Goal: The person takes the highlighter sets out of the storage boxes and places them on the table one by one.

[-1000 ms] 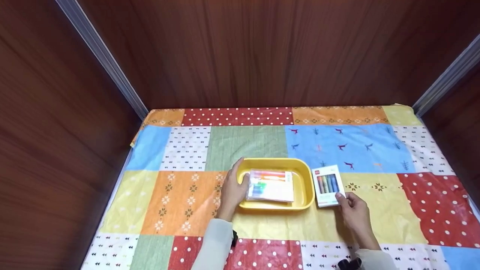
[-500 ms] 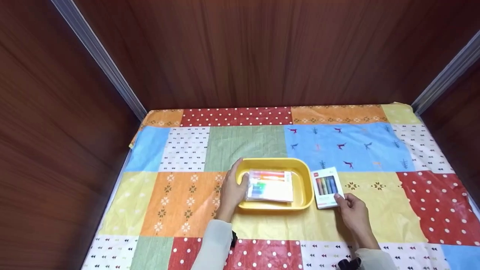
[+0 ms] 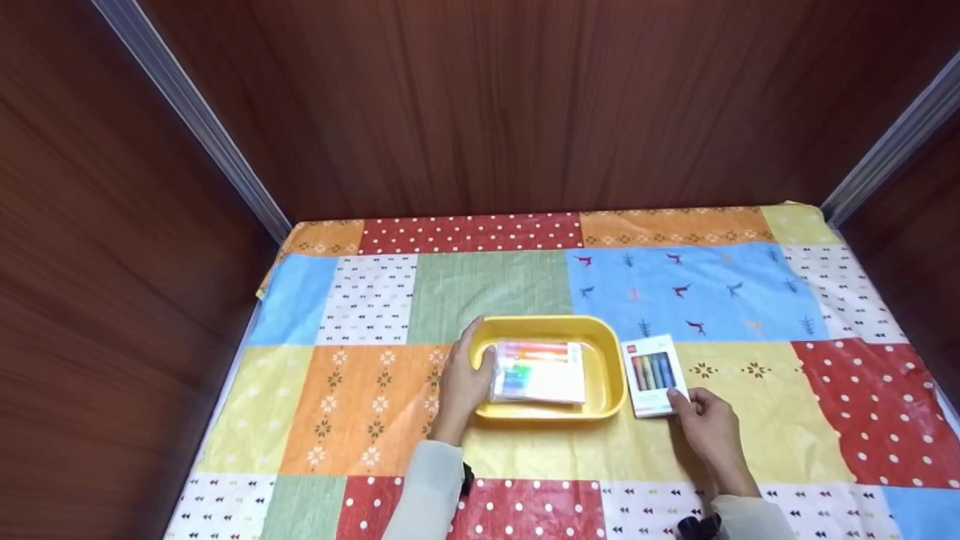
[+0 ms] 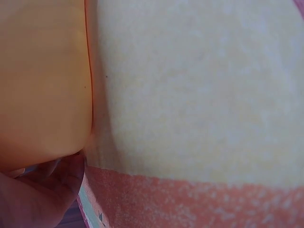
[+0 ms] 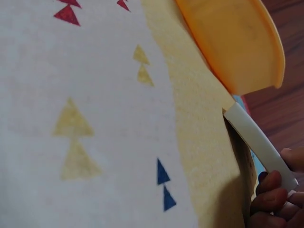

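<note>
In the head view a yellow plastic bin [image 3: 551, 321] sits on the patterned cloth. My left hand [image 3: 463, 382] grips its left side, thumb over the rim and fingers along the outer wall. Inside lies a flat clear pack [image 3: 540, 373] with orange, green and blue colours showing. Just right of the bin, my right hand [image 3: 709, 427] pinches the lower right corner of a white crayon box [image 3: 654, 401], thumb on its face. Coloured sticks show through the box's window. The right wrist view shows the crayon box [image 5: 259, 142] edge-on, tilted, its far end near the cloth.
A patchwork tablecloth [image 3: 495, 289] covers the table. Dark brown wood panels [image 3: 510, 105] stand behind it and at both sides, with metal strips [image 3: 217, 135] at the corners. Each wrist wears a black strap [image 3: 699, 527].
The crayon box's top has tipped slightly down and left in the right hand. The left hand keeps its hold on the bin. The head view has shifted slightly.
</note>
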{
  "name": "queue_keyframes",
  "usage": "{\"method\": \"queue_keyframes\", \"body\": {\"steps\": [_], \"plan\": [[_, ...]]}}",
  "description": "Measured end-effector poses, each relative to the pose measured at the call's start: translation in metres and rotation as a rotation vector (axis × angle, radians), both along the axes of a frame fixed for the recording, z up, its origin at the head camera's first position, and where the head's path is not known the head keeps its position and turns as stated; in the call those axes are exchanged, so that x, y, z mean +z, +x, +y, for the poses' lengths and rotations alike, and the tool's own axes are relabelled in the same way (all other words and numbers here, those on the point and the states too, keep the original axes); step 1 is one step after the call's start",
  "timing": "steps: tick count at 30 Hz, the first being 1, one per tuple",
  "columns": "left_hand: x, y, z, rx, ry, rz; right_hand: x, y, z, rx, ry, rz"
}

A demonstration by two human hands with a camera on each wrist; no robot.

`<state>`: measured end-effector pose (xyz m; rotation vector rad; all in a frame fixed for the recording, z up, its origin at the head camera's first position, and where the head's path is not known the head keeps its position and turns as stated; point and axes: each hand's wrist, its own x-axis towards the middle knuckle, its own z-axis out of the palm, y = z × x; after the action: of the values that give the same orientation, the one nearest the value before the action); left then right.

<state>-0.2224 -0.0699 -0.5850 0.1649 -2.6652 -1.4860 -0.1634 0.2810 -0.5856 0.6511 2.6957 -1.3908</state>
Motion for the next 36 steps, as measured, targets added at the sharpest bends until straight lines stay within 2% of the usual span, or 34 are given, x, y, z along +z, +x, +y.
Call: {"method": "queue_keyframes", "body": {"steps": [6, 14, 26, 36], "plan": [[-0.001, 0.000, 0.000, -0.002, -0.002, 0.009, 0.001, 0.000, 0.002, 0.002, 0.028, -0.031], [0.000, -0.001, 0.000, 0.013, -0.024, 0.025, 0.004, 0.002, 0.008, 0.056, 0.063, -0.048], [0.002, 0.001, 0.002, 0.013, -0.009, -0.007, 0.007, 0.001, 0.010, 0.074, 0.139, -0.139], [0.001, 0.000, 0.001, 0.006, -0.004, -0.005, 0.015, 0.003, 0.011, 0.087, 0.123, -0.170]]}}
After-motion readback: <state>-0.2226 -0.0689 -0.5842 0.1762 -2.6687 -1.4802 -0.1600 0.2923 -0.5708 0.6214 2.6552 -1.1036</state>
